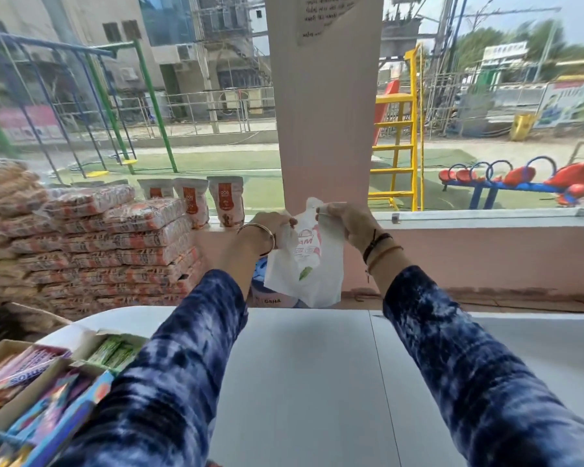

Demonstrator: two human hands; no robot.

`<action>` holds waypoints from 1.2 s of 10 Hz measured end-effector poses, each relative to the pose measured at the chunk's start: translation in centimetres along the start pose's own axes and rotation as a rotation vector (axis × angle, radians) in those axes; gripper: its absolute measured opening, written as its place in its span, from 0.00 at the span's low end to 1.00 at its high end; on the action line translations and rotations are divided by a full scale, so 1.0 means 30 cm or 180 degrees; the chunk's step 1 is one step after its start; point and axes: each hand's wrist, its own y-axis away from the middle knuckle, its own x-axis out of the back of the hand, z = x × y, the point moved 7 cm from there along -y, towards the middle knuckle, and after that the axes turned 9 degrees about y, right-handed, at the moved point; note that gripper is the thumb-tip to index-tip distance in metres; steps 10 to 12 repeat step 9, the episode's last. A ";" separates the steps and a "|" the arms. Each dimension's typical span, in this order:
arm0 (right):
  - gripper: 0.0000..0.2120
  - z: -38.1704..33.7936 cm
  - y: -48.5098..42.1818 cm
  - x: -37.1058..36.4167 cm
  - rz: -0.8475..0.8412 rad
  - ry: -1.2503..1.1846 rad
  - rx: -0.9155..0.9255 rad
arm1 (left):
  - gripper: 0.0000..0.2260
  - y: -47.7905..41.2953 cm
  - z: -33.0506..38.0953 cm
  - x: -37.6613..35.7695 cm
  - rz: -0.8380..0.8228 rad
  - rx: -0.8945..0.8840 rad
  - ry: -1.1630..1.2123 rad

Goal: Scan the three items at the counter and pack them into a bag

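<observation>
A white plastic bag with red print and a small green leaf mark hangs in the air beyond the far edge of the white counter. My left hand pinches its top left edge. My right hand pinches its top right edge, and the bag's mouth is stretched between the two hands. Both arms wear blue tie-dye sleeves. No scanner is in view, and I cannot tell if anything is inside the bag.
Open cardboard boxes of sweets and packets stand at the counter's near left. Stacked orange-and-white packets and three standing pouches fill the left by the window. A blue-and-white container sits behind the bag. A pink pillar rises ahead.
</observation>
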 end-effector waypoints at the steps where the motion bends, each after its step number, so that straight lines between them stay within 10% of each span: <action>1: 0.08 0.111 0.088 0.014 0.0292 -0.0046 -0.0128 | 0.11 0.085 -0.136 -0.006 -0.0310 0.0404 -0.0251; 3: 0.08 0.499 0.360 -0.023 0.0029 0.0997 -0.0884 | 0.22 0.199 -0.526 0.039 -0.0556 0.1657 -0.0766; 6: 0.04 0.851 0.578 -0.012 -0.0489 0.2325 -0.1400 | 0.10 0.428 -0.952 0.119 -0.0666 0.2714 -0.1273; 8: 0.24 0.659 0.569 0.009 -0.0220 0.3646 -0.0877 | 0.27 0.478 -0.823 0.123 -0.0423 0.2508 -0.1675; 9: 0.23 0.453 0.528 0.014 0.0356 0.3748 -0.0251 | 0.28 0.404 -0.623 0.157 0.0197 0.1400 -0.2518; 12: 0.23 0.453 0.528 0.014 0.0356 0.3748 -0.0251 | 0.28 0.404 -0.623 0.157 0.0197 0.1400 -0.2518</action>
